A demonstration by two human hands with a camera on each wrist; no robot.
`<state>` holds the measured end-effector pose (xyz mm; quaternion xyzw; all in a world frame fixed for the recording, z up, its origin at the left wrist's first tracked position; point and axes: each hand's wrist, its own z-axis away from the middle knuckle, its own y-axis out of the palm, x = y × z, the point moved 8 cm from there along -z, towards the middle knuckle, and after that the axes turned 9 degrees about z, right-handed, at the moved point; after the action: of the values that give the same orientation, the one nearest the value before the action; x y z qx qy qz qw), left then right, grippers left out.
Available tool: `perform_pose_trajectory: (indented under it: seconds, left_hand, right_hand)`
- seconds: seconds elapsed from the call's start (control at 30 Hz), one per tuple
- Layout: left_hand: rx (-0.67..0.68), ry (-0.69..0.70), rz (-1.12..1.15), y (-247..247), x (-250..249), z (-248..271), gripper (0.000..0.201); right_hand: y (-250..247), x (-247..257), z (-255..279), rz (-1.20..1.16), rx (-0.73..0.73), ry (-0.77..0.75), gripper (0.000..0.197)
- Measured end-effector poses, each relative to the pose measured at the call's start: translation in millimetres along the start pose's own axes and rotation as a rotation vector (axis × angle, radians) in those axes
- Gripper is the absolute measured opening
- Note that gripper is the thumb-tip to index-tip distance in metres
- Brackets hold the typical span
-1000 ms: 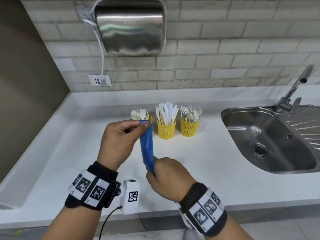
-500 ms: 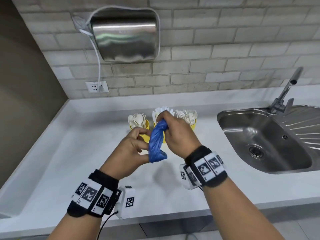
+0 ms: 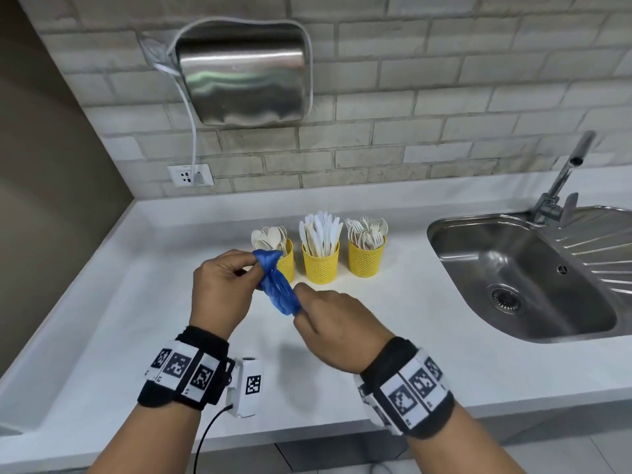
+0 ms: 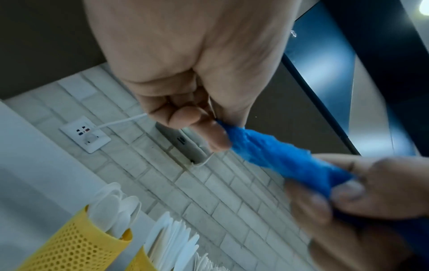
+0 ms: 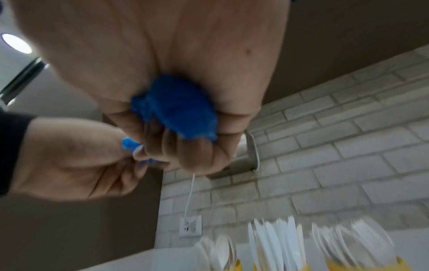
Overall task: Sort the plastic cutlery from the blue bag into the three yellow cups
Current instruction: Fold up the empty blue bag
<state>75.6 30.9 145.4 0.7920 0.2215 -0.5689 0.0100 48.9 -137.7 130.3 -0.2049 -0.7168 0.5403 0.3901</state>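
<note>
The blue bag (image 3: 277,286) is twisted into a short roll and held above the counter between both hands. My left hand (image 3: 222,285) pinches its upper end (image 4: 234,135) in front of the left cup. My right hand (image 3: 328,323) grips the lower end, bunched in the fist (image 5: 178,108). Three yellow mesh cups stand in a row behind: spoons (image 3: 286,260) on the left, knives (image 3: 320,261) in the middle, forks (image 3: 366,256) on the right. No cutlery shows inside the bag.
A steel sink (image 3: 533,278) with a tap (image 3: 564,176) is set into the white counter (image 3: 136,302) at the right. A metal hand dryer (image 3: 242,73) and a wall socket (image 3: 189,175) are on the brick wall. A dark wall bounds the left side.
The hands have turned the bag over: the right hand dropped from its upper end to the lower end near me, while the left hand rose to pinch the top. The bag stays rolled.
</note>
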Motion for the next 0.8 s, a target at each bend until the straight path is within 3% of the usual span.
perform_pose_trajectory:
  seconds: [0.1,0.17,0.3,0.37,0.5,0.57,0.63,0.8]
  left_hand:
    - [0.071,-0.077,-0.066,6.1,7.4,5.8,0.041]
    - [0.182,-0.116,-0.106,17.3,7.8,11.8,0.048]
    - [0.471,-0.09,-0.035,45.7,-1.4,30.3,0.013]
    - [0.513,-0.064,0.01,51.9,-9.4,36.2,0.005]
    - [0.392,0.193,0.066,43.4,-38.2,36.5,0.01]
    - [0.326,0.316,0.038,37.0,-49.6,38.1,0.025]
    - [0.276,0.31,0.063,32.6,-51.2,37.8,0.028]
    - [0.099,0.124,0.1,22.2,-25.7,28.6,0.009]
  right_hand:
    - [-31.5,5.2,1.4,0.014,-0.086,-0.127,0.006]
    - [-51.0,3.7,-2.8,0.03,-0.146,-0.183,0.019]
    - [-75.8,-9.7,-13.8,-0.004,-0.248,-0.177,0.028]
    - [-71.5,-22.0,-22.8,-0.059,-0.259,-0.129,0.021]
    - [-34.8,-46.8,-32.9,-0.251,-0.231,-0.024,0.015]
    - [-15.2,-48.0,-29.6,-0.374,-0.23,-0.004,0.024]
    - [4.0,-46.8,-24.4,-0.406,-0.211,0.05,0.03]
    - [28.3,-34.0,-7.4,-0.256,-0.094,0.086,0.016]
